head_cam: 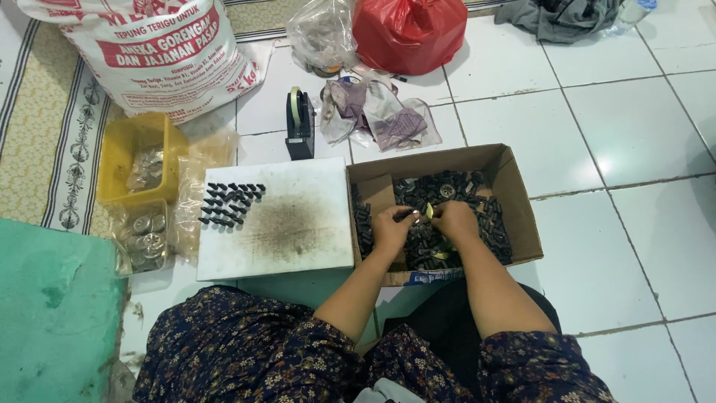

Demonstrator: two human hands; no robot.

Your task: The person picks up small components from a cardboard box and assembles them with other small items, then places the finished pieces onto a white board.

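Cardboard forms the open box (514,186) at centre right of the frame, filled with small black parts (477,205). Both hands are inside it, close together over the pile. The left hand (391,227) has its fingers drawn together near a small piece, and the right hand (453,222) pinches a small brass-coloured piece (429,212) between its fingertips; what the left fingertips hold is too small to tell. Another brass-coloured bit shows lower in the pile.

Left of the box, touching its side, lies a white board (298,246) with a dark smudge in the middle. Rows of black parts (231,201) are lined up at its upper left corner. Further left, a yellow tub (119,145) holds a clear bag of round metal pieces, with more such pieces in plastic just below it. A tape dispenser (300,123) stands above the board. Along the top of the frame are a printed sack (160,52), a clear bag and a red bag (410,30). White tile floor (634,246) fills the right side.
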